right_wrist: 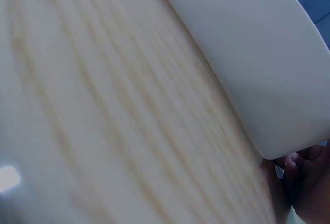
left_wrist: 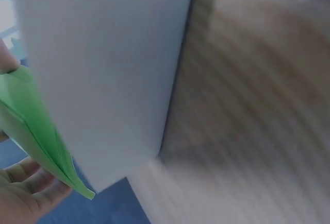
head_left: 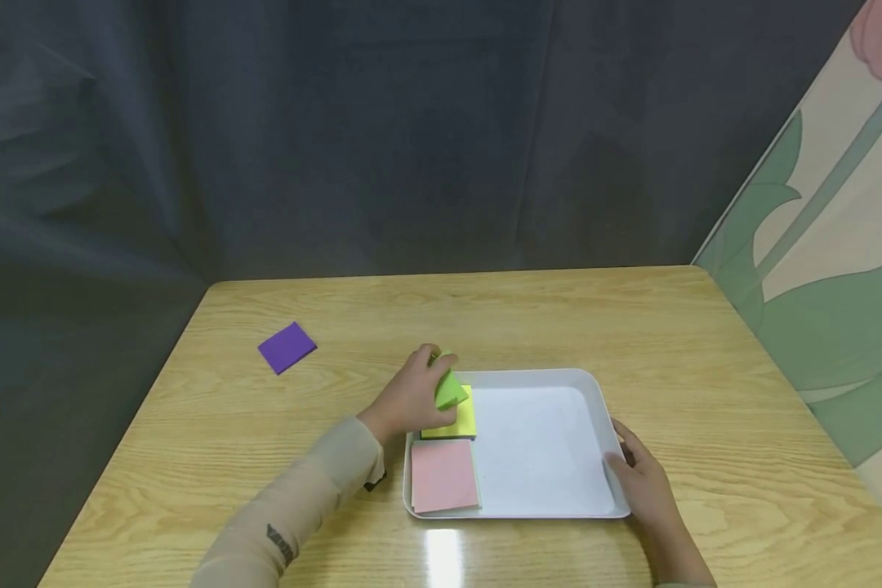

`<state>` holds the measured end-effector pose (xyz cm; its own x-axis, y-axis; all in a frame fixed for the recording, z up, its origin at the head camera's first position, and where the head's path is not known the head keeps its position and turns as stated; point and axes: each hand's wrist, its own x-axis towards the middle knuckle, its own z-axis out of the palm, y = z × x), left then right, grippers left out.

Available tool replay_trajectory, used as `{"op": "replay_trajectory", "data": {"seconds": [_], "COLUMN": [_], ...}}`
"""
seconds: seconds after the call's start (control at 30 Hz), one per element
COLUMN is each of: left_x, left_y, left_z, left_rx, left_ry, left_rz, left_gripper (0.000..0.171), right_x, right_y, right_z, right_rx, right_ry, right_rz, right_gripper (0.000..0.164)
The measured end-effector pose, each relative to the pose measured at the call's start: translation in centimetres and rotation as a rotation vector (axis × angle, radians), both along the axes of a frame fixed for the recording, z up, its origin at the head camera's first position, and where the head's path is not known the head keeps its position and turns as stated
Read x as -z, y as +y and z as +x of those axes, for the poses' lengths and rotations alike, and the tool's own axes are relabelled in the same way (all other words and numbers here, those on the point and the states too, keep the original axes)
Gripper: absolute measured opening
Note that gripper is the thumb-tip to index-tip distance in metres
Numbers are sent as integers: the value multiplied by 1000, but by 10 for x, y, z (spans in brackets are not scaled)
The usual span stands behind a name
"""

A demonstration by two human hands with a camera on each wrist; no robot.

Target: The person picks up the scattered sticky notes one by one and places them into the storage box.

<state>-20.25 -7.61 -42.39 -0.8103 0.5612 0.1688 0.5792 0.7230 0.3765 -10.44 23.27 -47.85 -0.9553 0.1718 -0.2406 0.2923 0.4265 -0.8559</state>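
In the head view my left hand (head_left: 412, 394) pinches a green sticky note pad (head_left: 451, 390), tilted over the tray's left side. Under it lies a yellow sticky note pad (head_left: 465, 420), partly hidden by the hand. A pink sticky note pad (head_left: 444, 476) sits in the front left corner of the white tray (head_left: 547, 445). My right hand (head_left: 643, 482) holds the tray's right edge, thumb over the rim. The left wrist view shows the green pad (left_wrist: 36, 126) between thumb and fingers, beside the tray wall (left_wrist: 108, 80). In the right wrist view, the hand (right_wrist: 309, 183) is mostly cut off.
A purple sticky note pad (head_left: 287, 348) lies on the wooden table (head_left: 323, 302) at the back left. Behind the table hangs a dark curtain (head_left: 412, 139). A cloth with a flower pattern (head_left: 838, 327) borders the right side.
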Motion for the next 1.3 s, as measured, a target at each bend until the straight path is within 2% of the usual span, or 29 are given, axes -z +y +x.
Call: {"op": "replay_trajectory", "data": {"seconds": [0.23, 0.57, 1.0, 1.3], "left_x": [15, 25, 18, 16], "left_y": [7, 11, 13, 13], "left_z": [4, 6, 1, 5], "left_rx": [81, 116, 108, 104], "left_ry": [16, 4, -154, -153], "left_rz": [-53, -107, -174, -218], "left_gripper": [71, 72, 70, 69], "right_x": [-1, -1, -3, -2], "right_y": [0, -1, -2, -1], "right_z": [1, 1, 0, 0], "right_rx": [-5, -8, -3, -6], "right_ry": [-3, 5, 23, 17], "right_rz": [11, 6, 1, 1], "right_gripper": [49, 48, 48, 48]}}
